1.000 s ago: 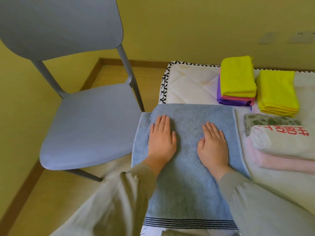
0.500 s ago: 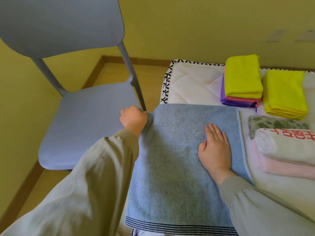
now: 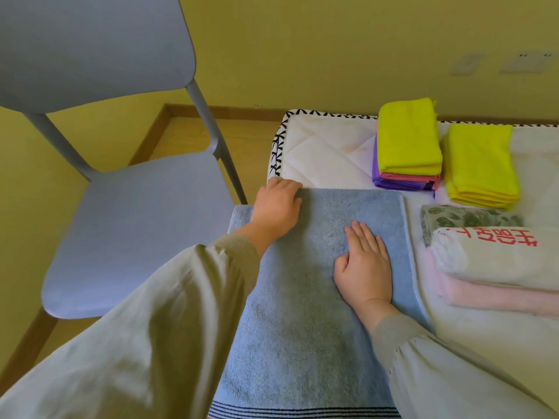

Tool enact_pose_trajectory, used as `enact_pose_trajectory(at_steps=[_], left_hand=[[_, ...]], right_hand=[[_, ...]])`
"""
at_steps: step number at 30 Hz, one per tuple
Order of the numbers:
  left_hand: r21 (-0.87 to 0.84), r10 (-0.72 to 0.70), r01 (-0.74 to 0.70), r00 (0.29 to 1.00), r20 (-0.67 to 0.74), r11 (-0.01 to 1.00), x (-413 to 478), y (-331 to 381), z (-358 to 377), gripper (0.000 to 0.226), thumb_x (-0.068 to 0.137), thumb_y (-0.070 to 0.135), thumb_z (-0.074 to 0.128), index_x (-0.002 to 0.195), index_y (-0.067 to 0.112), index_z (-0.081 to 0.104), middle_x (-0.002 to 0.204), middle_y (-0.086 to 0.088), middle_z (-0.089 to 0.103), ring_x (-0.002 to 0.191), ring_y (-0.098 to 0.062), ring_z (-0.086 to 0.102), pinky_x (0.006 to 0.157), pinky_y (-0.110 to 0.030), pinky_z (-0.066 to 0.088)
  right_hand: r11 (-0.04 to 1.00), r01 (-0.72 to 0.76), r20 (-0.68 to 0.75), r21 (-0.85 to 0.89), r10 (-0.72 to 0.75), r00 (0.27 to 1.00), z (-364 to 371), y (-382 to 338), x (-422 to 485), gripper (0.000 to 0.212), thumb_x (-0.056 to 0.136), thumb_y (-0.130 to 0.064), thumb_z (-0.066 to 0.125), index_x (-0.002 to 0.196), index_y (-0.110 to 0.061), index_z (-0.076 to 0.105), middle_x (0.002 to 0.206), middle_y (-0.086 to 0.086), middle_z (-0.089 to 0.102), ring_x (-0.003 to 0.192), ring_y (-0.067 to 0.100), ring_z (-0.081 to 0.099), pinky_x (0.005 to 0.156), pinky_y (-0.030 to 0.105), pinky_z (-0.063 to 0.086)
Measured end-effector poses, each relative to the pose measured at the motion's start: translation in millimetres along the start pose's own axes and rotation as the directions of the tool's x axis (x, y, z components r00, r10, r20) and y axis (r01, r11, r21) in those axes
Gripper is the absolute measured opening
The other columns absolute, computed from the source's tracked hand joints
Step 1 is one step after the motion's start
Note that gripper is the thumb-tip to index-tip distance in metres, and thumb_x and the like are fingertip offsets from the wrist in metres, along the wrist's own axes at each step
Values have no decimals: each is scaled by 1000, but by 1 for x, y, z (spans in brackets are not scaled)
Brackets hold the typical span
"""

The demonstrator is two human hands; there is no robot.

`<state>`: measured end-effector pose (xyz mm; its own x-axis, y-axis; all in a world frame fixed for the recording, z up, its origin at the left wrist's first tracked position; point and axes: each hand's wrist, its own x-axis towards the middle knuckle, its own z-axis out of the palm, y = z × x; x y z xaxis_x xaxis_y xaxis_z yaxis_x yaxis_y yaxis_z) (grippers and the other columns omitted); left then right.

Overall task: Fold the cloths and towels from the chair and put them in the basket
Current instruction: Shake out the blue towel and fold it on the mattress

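A blue towel (image 3: 305,322) with dark stripes at its near end lies flat on the white quilted mattress (image 3: 326,152). My left hand (image 3: 276,207) is at the towel's far left corner, fingers curled over its edge. Flat on the towel's middle right rests my right hand (image 3: 364,264), palm down with the fingers together. The grey chair (image 3: 136,225) stands to the left with a bare seat. No basket is in view.
Folded cloths lie on the mattress at the right: a yellow, pink and purple stack (image 3: 406,149), a yellow stack (image 3: 481,164), a leaf-patterned cloth (image 3: 465,219), a white towel with red print (image 3: 496,252) on a pink towel (image 3: 499,294). A yellow wall stands behind.
My left hand left the towel's middle, went to its left edge, then up to the far left corner. My right hand stayed flat on the towel.
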<state>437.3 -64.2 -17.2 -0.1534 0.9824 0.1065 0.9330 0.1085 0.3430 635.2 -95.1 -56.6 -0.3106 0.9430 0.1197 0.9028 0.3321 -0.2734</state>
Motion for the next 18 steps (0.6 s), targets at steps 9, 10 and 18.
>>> enact_pose_trajectory(at_steps=[9,10,18], left_hand=[[54,-52,43,984,170,998,31,43,16,29,92,35,56,103,8,58,106,-11,56,105,-28,48,82,-35,41],[19,-67,65,985,160,998,31,46,16,23,91,31,57,96,8,57,104,-11,55,102,-28,49,76,-34,41],[-40,48,-43,991,121,998,14,65,-23,5,87,12,54,88,16,50,77,-6,55,75,-28,51,58,-30,33]], right_hand=[[1000,9,29,21,-10,1000,1,2,-1,66,77,-30,25,132,-7,53,142,9,48,135,22,40,114,37,19],[1000,7,35,21,-8,999,1,3,0,64,77,-29,26,131,-8,54,141,9,49,134,22,41,114,36,20],[981,-74,16,178,72,997,-52,-6,33,68,78,-10,59,141,-6,34,143,13,37,128,32,38,102,40,36]])
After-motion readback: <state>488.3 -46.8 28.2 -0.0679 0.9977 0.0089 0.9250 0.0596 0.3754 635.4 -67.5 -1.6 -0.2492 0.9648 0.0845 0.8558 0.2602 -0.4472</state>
